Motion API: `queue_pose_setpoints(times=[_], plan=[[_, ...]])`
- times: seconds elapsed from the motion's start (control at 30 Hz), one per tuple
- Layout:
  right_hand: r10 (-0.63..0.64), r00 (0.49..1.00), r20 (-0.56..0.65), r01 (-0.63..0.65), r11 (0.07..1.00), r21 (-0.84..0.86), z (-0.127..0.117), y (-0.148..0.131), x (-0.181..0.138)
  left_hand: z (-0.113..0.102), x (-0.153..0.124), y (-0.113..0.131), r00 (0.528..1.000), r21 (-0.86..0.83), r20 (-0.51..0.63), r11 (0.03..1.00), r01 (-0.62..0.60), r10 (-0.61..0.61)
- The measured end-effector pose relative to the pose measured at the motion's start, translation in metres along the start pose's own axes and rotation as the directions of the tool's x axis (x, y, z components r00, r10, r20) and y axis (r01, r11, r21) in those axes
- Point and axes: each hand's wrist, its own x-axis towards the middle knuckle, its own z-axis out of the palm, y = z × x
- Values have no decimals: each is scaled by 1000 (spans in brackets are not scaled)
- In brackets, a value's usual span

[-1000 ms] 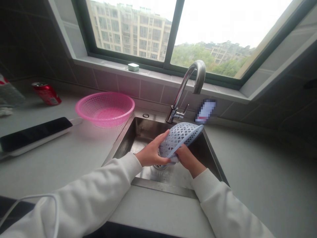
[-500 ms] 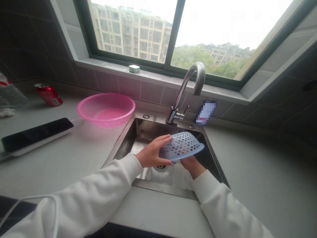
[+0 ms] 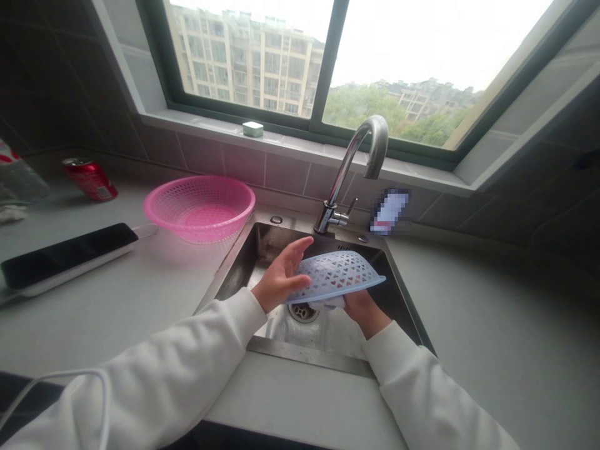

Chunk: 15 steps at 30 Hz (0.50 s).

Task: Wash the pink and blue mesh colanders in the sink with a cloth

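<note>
The left hand (image 3: pixel 281 278) is being opened out, its fingers spread and lifted off the dome of the pale blue plastic basket (image 3: pixel 335 274), with the palm kept just beside the rim. The basket has just been brought level, rim downward, and is being held over the stainless steel sink (image 3: pixel 281 240) at lower centre of the frame. It is being supported from beneath by the right hand (image 3: pixel 365 312), whose fingers are hidden under the rim, so whether that hand is clenched cannot be told. A whitish cloth or sponge (image 3: pixel 328 303) is being kept under the rim. The sink drain (image 3: pixel 302 312) is being left in view just below. Above the sink, at the back, a chrome faucet (image 3: pixel 350 169) is standing, while a pink plastic basket (image 3: pixel 199 187) is being kept on the counter to the upper left, beyond it a red drink can (image 3: pixel 89 180).
</note>
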Motion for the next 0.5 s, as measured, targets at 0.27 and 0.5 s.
queue_pose_setpoints(times=[0.27,0.5], plan=[[103,993,50,-106,992,66,13,-15,-5,1,8,15,940,-460,-217,877,140,-263],[177,983,51,-181,977,116,14,-17,-8,1,8,8,900,-478,-157,829,290,-406]])
